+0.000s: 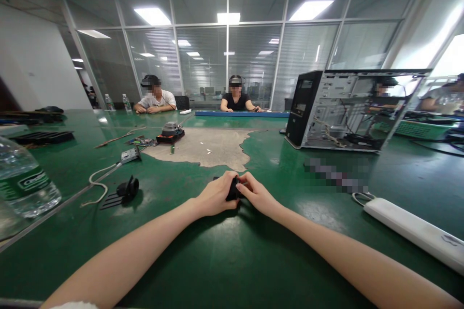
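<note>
green tabletop [203, 260] runs back toward a glass wall [250, 65]. left hand [219, 195] grasps a black part [232, 193] near the table's middle, right hand [258, 195] pinching its side; fingers hide most of it, leaving its shape unclear. bottle [29, 186] and white bar [413, 229] are cut off at opposite edges.

One computer case [304, 106]; left of it — three water bottles [27, 181] and two hands [219, 194]; right of it — one green basket [422, 130].
</note>
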Demonstrator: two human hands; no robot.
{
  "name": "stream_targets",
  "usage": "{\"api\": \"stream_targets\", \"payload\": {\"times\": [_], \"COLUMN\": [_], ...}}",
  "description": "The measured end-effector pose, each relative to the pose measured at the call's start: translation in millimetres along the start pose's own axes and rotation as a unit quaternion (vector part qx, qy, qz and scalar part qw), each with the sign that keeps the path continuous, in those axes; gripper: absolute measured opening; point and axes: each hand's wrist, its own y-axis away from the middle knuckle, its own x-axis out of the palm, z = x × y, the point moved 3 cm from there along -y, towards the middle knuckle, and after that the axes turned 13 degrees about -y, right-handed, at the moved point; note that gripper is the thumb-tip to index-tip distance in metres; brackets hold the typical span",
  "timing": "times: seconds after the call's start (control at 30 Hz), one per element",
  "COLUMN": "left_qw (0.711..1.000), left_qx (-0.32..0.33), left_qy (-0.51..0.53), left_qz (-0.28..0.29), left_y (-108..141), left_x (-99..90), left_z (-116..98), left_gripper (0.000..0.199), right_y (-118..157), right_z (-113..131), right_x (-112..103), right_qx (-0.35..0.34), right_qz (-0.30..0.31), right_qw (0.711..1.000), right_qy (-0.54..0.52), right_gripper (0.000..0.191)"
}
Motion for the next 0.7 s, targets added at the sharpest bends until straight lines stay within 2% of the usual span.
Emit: {"api": "stream_targets", "payload": {"times": [0.13,0.4,0.6,0.7], "left_qw": [1.000,1.000,1.000,1.000], "left_qx": [-0.001,0.005,0.000,0.000], "left_qy": [-0.005,0.002,-0.009,-0.005], "left_qz": [-0.003,-0.001,-0.002,-0.003], "left_y": [0.0,0.3,0.1,0.1], "left_x": [1.4,1.4,2.4,2.0], "left_z": [1.1,1.1,1.7,1.5], "left_gripper": [0.056,0.059,0.059,0.059], "right_y": [5.0,-2.2,3.5,3.8], "right_z": [9.4,-4.0,4.0,3.9], "right_x": [5.4,-1.7,1.7,2.1], "right_qx": [-0.019,-0.016,-0.017,-0.014], "right_qz": [0.034,-0.029,0.037,0.029], "right_qw": [0.999,0.999,0.999,0.999], "right_qy": [-0.019,0.029,-0.004,-0.011], "right_gripper": [0.015,0.017,0.016,0.015]}}
